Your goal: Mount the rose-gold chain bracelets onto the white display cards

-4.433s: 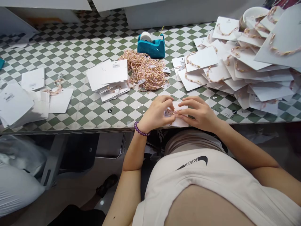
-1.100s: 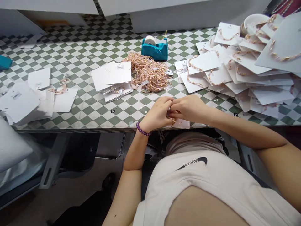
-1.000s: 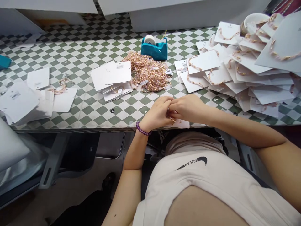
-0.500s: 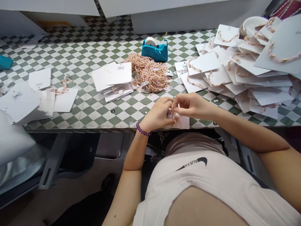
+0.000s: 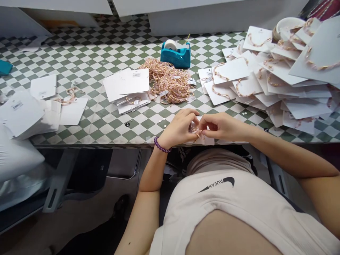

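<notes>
At the table's near edge, my left hand [image 5: 178, 128] is curled with its fingers closed on a pink and gold beaded bracelet [image 5: 197, 131]. My right hand [image 5: 221, 126] pinches the same strand from the right, thumb against forefinger. Under both hands lies a white display card [image 5: 209, 140], partly covered. The bracelet's ends are too small to make out. Beyond the hands is a tangled heap of similar beaded strands [image 5: 174, 85] with small white tags.
A teal tape dispenser [image 5: 175, 56] stands behind the heap. White cards [image 5: 130, 83] are stacked left of it, and more cards [image 5: 21, 109] lie at the far left. At right, many carded bracelets [image 5: 231, 71] overlap in a pile beside a white bowl-like thing [image 5: 289, 24].
My right hand has shifted slightly right and down, its fingertips drawing a little away from my left hand. My left hand stays nearly in place on the bracelet.
</notes>
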